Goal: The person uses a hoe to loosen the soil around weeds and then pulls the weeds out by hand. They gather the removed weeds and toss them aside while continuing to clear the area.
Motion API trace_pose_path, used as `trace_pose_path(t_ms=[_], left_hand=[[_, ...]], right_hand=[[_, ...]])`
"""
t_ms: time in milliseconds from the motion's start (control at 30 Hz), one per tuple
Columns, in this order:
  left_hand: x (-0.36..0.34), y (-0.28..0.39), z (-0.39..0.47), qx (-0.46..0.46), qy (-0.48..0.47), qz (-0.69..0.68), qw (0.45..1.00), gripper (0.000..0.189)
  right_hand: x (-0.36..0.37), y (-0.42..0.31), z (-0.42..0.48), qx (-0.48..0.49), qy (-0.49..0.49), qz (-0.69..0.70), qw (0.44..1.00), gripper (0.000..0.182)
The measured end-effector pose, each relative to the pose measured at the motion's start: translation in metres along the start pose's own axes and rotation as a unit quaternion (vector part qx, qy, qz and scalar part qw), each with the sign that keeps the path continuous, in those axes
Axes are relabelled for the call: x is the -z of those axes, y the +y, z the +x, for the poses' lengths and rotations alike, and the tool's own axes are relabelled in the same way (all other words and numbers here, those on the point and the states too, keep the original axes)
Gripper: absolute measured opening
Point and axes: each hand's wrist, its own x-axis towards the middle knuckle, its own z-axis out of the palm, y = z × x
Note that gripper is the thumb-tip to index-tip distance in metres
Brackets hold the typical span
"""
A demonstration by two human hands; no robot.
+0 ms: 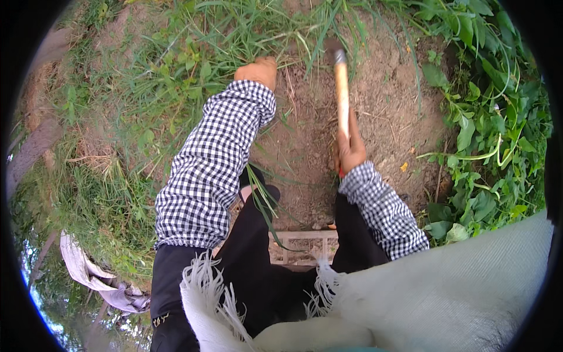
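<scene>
My left hand [259, 73] is closed at the edge of a patch of long green grass [246, 31], by the stems; its fingers are partly hidden. My right hand [351, 152] grips the wooden handle [341, 94] of a short tool. A metal collar [339, 56] joins the handle to a dark, blurred head at the grass, to the right of my left hand. Black-and-white checked sleeves cover both forearms. A few long grass blades [264, 198] hang below my left forearm, over my left leg.
Bare brown soil [382, 97] lies in front, with leafy vines [479, 132] at the right. A low slatted seat or frame [308, 242] shows between my legs. White fringed cloth [431, 295] hangs across the lower right. A pale crumpled sheet [88, 273] and tree trunks [33, 152] are at the left.
</scene>
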Motion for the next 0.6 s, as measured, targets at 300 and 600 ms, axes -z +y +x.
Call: trace_pose_path(t_ms=[300,600], left_hand=[[-0.014,-0.031,-0.072,0.041,0.017,-0.124,0.991,0.024],[-0.064,-0.189,-0.154,0.106,0.341,-0.338,0.870,0.037]], right_hand=[[0.010,0.019,-0.032,0.009,-0.038,0.065,0.997,0.054],[0.023,0.020,-0.045,0.034,-0.002,0.106,0.994,0.055]])
